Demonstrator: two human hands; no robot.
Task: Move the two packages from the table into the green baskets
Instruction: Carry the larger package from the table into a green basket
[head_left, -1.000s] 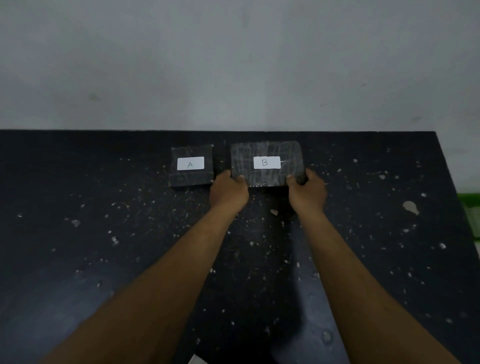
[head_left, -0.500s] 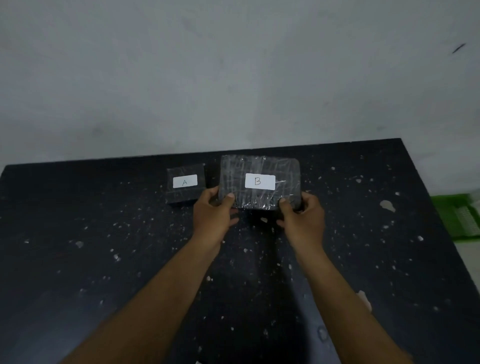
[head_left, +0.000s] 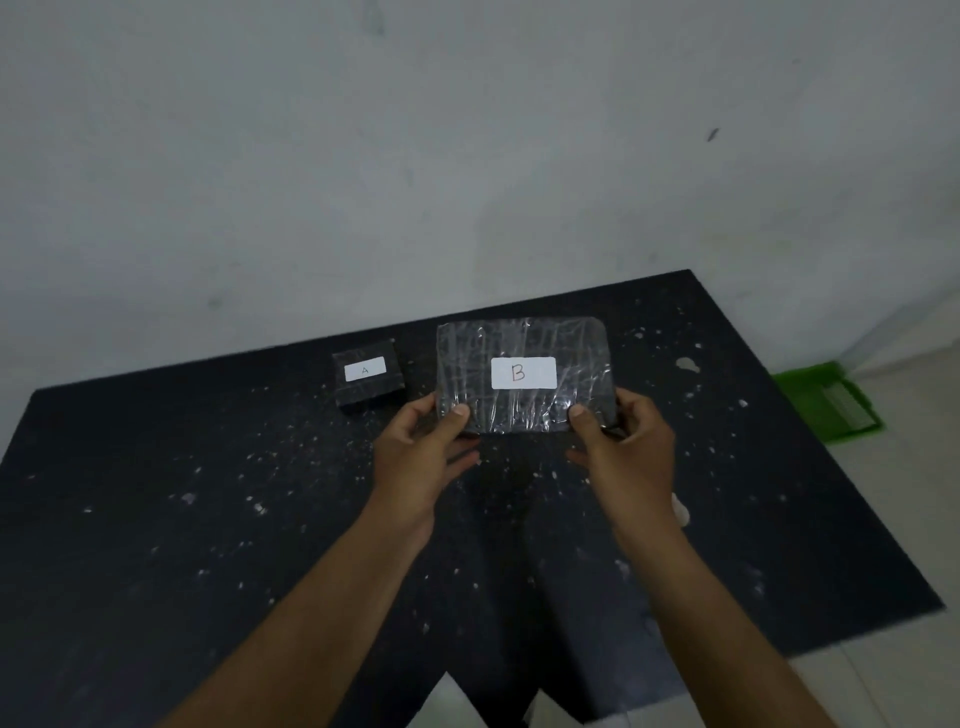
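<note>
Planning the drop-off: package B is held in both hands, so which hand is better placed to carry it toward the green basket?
Right. The right hand grips package B on the side nearer the green basket, which sits past the table's right edge. The left hand is farther away, near package A.

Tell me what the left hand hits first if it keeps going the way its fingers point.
The left hand is already on package B; past that, probably only bare table, then the wall. Depth is unclear.
</note>
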